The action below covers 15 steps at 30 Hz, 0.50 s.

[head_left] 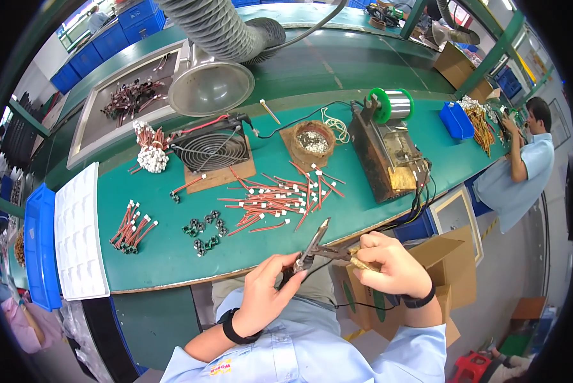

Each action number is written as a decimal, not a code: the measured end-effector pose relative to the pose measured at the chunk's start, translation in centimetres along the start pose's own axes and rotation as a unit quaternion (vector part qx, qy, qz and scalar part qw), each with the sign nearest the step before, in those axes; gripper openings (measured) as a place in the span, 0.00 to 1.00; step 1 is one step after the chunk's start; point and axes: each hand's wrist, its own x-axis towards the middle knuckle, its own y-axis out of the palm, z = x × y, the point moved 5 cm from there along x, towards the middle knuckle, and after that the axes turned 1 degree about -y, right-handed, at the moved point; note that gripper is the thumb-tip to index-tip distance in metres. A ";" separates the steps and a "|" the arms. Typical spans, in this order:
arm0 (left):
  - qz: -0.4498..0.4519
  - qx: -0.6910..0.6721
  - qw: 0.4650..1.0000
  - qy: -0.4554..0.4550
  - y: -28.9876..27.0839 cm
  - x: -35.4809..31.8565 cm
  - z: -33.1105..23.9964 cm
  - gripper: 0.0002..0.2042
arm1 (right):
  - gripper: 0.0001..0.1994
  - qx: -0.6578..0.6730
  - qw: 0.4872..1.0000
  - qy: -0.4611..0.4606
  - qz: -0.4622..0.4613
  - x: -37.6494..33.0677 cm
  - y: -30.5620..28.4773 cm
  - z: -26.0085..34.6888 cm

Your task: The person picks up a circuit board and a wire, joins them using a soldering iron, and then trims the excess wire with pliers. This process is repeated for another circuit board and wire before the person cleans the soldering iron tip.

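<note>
Close to the table's front edge, my left hand is closed around the handle of a soldering iron, its metal tip slanting up and away. My right hand is wrapped round the yellowish handles of a pair of pliers. The pliers' jaws meet the iron near the base of its metal shaft; their exact bite is too small to make out. Beyond my hands lies a loose heap of red-brown wires with white connectors. Small round parts with green sit left of the heap.
A fan, a bowl of pale bits and a solder spool on a stand occupy the back. White trays and a blue bin flank the left. A cardboard box stands below right. Another person works at right.
</note>
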 end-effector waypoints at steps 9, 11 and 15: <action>0.055 -0.292 0.946 -0.125 -1.4 -2.0 3.1 0.15 | 0.12 0.059 0.997 -0.007 -0.055 -1.6 1.6 0.4; 0.116 -0.399 0.895 -0.164 -1.3 -2.3 3.0 0.17 | 0.11 0.089 0.996 -0.011 -0.028 -0.7 2.0 -0.5; 0.176 -0.517 0.820 -0.174 -1.3 -2.6 2.6 0.19 | 0.11 0.163 0.985 -0.036 0.040 1.0 2.5 -0.4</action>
